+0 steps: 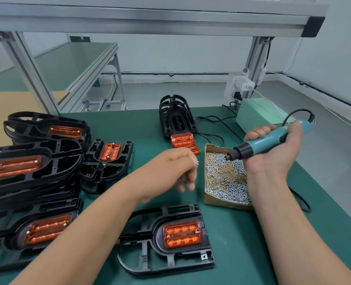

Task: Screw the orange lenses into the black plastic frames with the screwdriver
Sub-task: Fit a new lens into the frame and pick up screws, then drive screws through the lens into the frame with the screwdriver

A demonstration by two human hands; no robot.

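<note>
A black plastic frame lies on the green mat in front of me with an orange lens seated in it. My right hand grips the teal electric screwdriver, its black tip hanging over the cardboard box of screws. My left hand hovers just left of the box, fingers curled, pinching a small silver screw at its fingertips. Both hands are well above the frame.
Stacks of assembled frames with lenses fill the left side. Bare frames stand at the back with loose orange lenses beside them. A green power unit and its cables sit back right. Aluminium uprights rise behind.
</note>
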